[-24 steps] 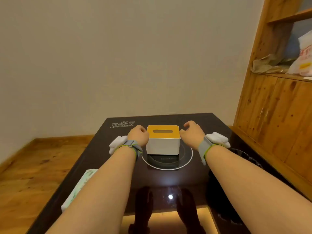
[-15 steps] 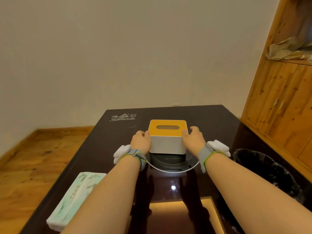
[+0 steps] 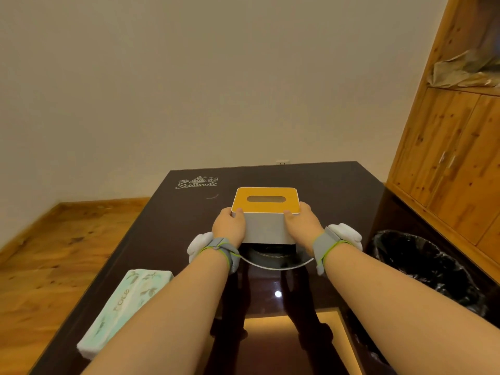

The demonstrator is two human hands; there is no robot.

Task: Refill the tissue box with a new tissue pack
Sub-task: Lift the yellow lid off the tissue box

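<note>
Clearly the refill has hardly begun. The tissue box (image 3: 266,215), white with an orange lid (image 3: 266,199), stands near the middle of the dark table (image 3: 167,228), closer to the far edge, and the lid is still on with no tissue showing in its slot. The new tissue pack (image 3: 123,311) lies unopened near the table's left edge, well apart from the box. Left to do, as I judge it: take the lid off, unwrap the pack, put it inside, close up.

The left hand (image 3: 229,226) and the right hand (image 3: 302,223) clasp the box from its 2 sides, thumbs on the near face just under the lid; whether the box is lifted off the table I cannot tell.

Compared with 0.8 s ago, the hands have gone from resting loosely beside the box to gripping it, and the view has dipped, bringing the whole pack and a black-lined bin (image 3: 422,266) past the right edge into sight.
</note>
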